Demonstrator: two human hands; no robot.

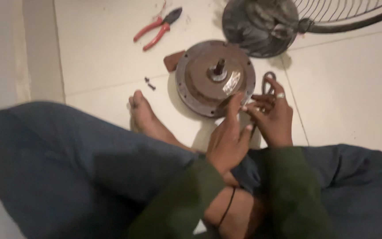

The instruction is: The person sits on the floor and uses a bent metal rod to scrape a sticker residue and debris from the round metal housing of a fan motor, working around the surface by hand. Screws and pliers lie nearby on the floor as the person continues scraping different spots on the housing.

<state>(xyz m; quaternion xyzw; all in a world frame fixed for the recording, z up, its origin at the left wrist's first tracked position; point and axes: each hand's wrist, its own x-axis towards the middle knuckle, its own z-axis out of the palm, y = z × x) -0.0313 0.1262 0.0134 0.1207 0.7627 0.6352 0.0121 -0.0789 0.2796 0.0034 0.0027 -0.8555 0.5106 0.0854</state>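
Both hands (pixel 250 121) grip dark cord (pixel 268 82); motor (pixel 215 77) flat, shaft up.

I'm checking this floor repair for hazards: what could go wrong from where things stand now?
1. The two small screws lie loose on the tiled floor beside the bare foot; they could be kicked away or stepped on.
2. The left hand and right hand work a dark cord against the edge of the round motor housing; fingers might get pinched or scraped.
3. The red-handled pliers lie out of easy reach.
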